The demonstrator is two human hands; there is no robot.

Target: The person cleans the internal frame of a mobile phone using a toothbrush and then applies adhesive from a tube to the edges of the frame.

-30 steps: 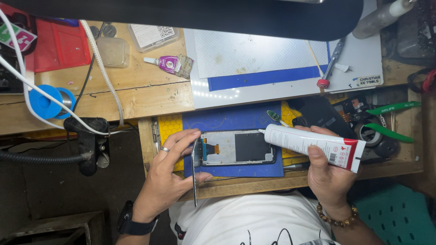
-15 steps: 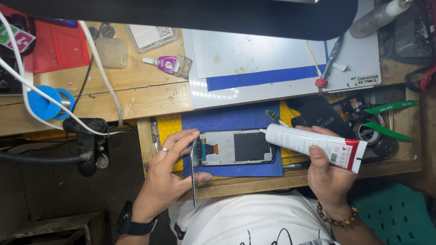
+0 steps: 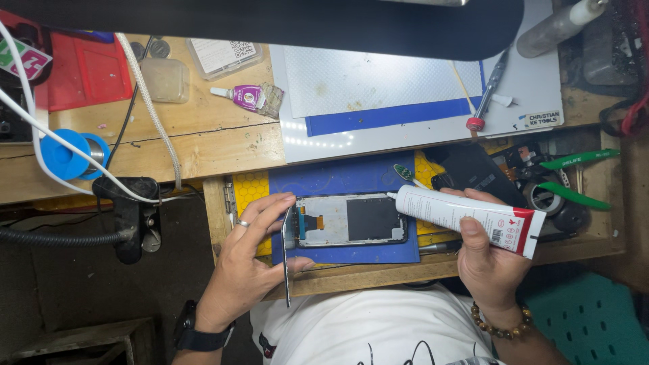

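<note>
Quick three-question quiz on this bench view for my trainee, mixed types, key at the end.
1. True or false: the right hand holds the white glue tube with its nozzle toward the phone screen assembly.
2. What lies under the phone screen assembly? A) red tray B) blue mat C) bare wood
3. Fill in: the left hand steadies a thin metal ____ at the assembly's end.

Key: 1 true; 2 B; 3 strip. The small purple-labelled glue bottle lies untouched on the wooden bench, and the green-handled cutters sit to the right of the tube.
</note>
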